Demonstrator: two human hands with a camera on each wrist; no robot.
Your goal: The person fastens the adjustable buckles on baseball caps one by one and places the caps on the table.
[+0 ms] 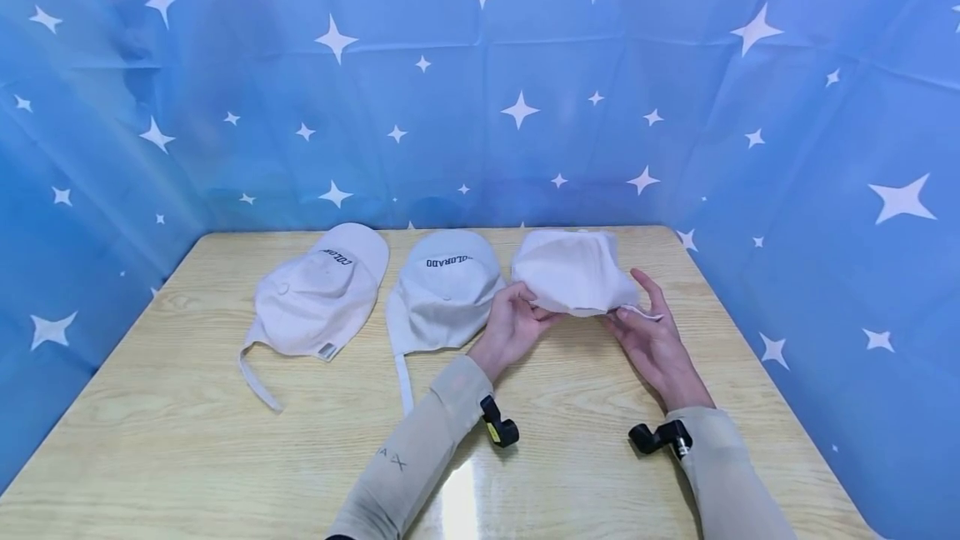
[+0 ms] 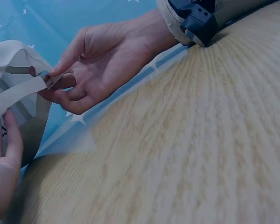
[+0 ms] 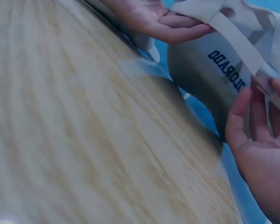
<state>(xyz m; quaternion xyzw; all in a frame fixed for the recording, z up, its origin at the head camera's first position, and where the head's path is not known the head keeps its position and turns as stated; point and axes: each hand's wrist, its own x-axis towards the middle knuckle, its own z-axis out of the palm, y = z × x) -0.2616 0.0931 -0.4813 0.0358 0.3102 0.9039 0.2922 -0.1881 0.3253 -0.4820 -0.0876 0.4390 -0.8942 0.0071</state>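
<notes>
A white baseball cap (image 1: 570, 273) is held up at the right of the table, its crown toward the head view. My left hand (image 1: 513, 327) grips its near-left edge, thumb on top and fingers beneath. On the other side, my right hand (image 1: 656, 348) pinches the back strap (image 3: 240, 42) near its fastening, between thumb and fingers. The strap spans the cap's back opening between both hands. Dark COLORADO lettering (image 3: 226, 70) shows on the cap in the right wrist view.
Two more white caps, a middle one (image 1: 446, 294) and a left one (image 1: 315, 298), lie on the wooden table (image 1: 225, 465) with loose straps trailing toward me. A blue star-patterned cloth (image 1: 450, 90) hangs behind and along the sides.
</notes>
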